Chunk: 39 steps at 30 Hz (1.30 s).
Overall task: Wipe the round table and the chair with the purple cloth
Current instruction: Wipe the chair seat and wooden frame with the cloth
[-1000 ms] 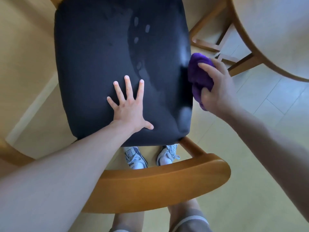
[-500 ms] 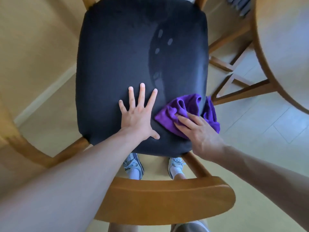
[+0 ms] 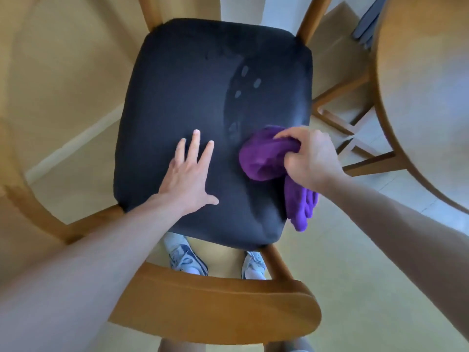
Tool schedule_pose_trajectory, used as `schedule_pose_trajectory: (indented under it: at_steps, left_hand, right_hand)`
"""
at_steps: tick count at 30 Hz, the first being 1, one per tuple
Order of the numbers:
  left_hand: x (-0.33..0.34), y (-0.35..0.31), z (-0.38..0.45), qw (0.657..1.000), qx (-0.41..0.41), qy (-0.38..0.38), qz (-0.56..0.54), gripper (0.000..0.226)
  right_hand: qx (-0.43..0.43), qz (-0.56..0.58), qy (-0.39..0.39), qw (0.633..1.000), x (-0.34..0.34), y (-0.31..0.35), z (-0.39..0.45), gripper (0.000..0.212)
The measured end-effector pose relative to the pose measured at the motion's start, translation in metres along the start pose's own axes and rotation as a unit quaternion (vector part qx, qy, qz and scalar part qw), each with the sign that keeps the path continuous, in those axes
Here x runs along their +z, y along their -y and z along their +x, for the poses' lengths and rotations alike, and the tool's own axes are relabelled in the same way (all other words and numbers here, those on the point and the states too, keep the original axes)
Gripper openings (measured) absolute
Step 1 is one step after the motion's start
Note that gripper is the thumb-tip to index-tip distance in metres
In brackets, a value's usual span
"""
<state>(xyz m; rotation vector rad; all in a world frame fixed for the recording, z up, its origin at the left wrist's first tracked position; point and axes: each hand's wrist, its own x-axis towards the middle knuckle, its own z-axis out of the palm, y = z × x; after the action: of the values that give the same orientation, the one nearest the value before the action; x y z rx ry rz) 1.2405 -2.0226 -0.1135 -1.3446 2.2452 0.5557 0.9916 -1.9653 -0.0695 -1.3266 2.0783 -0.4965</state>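
**Fingers curled round a purple cloth on a chair seat**

Fingers (image 3: 283, 134) of the right hand (image 3: 309, 158) curl over and into the purple cloth (image 3: 264, 156), gripping it in a bunch against the right part of the seat (image 3: 193, 85). One finger lies across the far side of the bunch; the rest are buried in its right side. The left hand (image 3: 189, 174) lies flat on the seat just left of the cloth, fingers straight and spread, thumb pointing right, holding nothing; a narrow strip of bare fabric separates the two hands.

Edges and room: the chair (image 3: 218, 308) is seen from above, its curved wooden backrest nearest and its dark seat beyond. The far half of the seat and its left part are uncovered. The cloth sits close to the right edge of the seat, and a loose tail (image 3: 300, 207) of it hangs past that edge over the pale floor (image 3: 355, 262). To the right, well apart from the hand, curves the rim of the round table (image 3: 418, 97), with its wooden legs between table and chair. Two shoes (image 3: 185, 257) show beneath the near edge of the seat.

Appearance: the cloth is deep purple, plush, and crumpled into a rounded wad. The seat fabric shows a curved darker streak with several small pale marks.
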Motion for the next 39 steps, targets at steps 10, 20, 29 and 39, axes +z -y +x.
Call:
schedule_pose_trajectory:
  at_steps: [10,20,29,39]
  left_hand:
    - [0.011,0.014,0.009,0.993,-0.088,0.061,-0.039,0.162]
    - [0.011,0.015,0.004,0.993,-0.090,0.047,-0.062,0.158]
    - [0.010,0.013,0.007,0.991,-0.093,0.058,-0.073,0.160]
    - [0.008,0.013,0.006,0.992,-0.090,0.054,-0.071,0.159]
  right_hand:
    - [-0.073,-0.208,0.116,0.968,0.094,0.043,0.019,0.061]
    - [-0.140,-0.123,0.306,0.934,0.034,-0.016,-0.059,0.059]
    - [-0.056,0.015,0.036,0.998,0.031,0.056,0.044,0.069]
    - [-0.146,-0.320,0.340,0.872,0.080,0.022,-0.041,0.033]
